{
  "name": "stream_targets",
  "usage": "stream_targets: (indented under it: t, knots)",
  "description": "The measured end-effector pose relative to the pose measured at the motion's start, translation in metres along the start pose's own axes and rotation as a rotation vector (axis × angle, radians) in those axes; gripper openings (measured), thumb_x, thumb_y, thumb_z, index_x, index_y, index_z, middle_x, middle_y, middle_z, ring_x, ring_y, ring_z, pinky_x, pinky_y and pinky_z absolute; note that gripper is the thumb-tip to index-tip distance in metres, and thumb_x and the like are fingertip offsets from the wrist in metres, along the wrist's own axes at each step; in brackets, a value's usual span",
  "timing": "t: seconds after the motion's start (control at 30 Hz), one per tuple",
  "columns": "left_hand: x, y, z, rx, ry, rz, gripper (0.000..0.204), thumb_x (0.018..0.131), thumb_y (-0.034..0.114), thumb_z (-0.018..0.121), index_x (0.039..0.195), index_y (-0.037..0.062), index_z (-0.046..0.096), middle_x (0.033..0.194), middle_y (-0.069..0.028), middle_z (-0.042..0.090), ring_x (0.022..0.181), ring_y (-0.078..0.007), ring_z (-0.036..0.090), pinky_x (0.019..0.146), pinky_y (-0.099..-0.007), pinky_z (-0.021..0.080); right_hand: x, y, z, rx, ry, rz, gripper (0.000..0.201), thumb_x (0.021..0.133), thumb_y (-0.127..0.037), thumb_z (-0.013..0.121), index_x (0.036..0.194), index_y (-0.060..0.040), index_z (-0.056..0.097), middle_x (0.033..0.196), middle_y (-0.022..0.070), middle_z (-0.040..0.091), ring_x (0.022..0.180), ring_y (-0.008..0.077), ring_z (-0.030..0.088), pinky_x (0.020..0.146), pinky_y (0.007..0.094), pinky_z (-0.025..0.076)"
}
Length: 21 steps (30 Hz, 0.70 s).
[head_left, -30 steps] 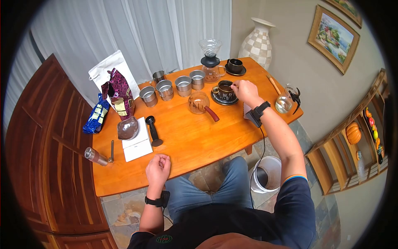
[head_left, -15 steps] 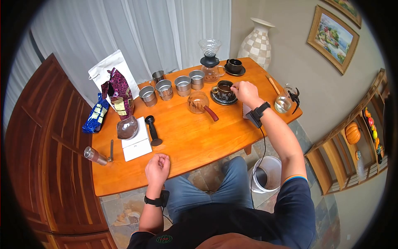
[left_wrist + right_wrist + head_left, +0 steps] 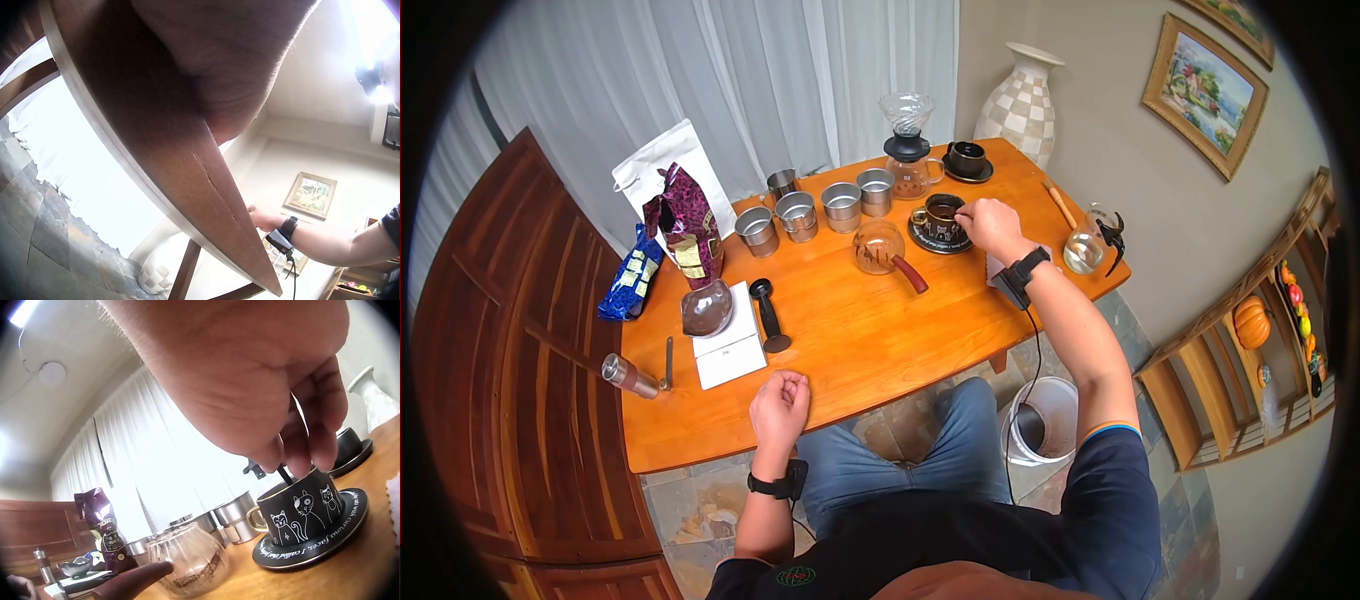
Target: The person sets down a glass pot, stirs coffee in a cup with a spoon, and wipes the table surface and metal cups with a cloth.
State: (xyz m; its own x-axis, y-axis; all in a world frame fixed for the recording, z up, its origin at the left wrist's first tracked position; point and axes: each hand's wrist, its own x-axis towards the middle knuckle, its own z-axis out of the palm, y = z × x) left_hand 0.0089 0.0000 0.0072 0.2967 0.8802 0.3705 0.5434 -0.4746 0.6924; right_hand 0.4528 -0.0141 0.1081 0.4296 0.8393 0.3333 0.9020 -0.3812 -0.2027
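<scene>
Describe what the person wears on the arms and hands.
Both hands, left hand and right hand, are bare. Each wrist carries a black strap with a small camera unit; a thin black cable hangs from the right one. The short sleeves are dark, the right sleeve edged with a blue and orange band.

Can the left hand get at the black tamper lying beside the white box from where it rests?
Probably yes: the left hand rests curled at the near table edge, and only bare tabletop lies between it and the tamper.
</scene>
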Motion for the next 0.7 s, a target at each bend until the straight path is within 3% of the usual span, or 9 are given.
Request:
stream_targets:
  t: [0.67, 0.7]
  knots:
    - [0.000, 0.002, -0.001, 0.003, -0.012, -0.012, 0.013, 0.088, 0.016, 0.076, 0.084, 0.0064, 0.068, 0.065, -0.0042, 0.062, 0.054, -0.0189, 0.058, 0.054, -0.0328, 0.047, -0.002, 0.003, 0.014, 0.003, -0.014, 0.018, 0.024, 0.091, -0.030, 0.068, 0.107, -0.0149, 0.080, 0.096, 0.0168, 0.075, 0.093, 0.0342, 0.072, 0.082, 0.0445, 0.057]
    - [0.000, 0.003, -0.001, 0.005, -0.012, -0.007, 0.013, 0.088, 0.015, 0.076, 0.085, 0.0054, 0.068, 0.064, -0.0029, 0.060, 0.054, -0.0152, 0.055, 0.054, -0.0298, 0.046, -0.002, 0.003, 0.014, 0.002, -0.019, 0.018, 0.025, 0.091, -0.030, 0.068, 0.107, -0.0150, 0.080, 0.097, 0.0167, 0.075, 0.093, 0.0342, 0.072, 0.082, 0.0445, 0.057]
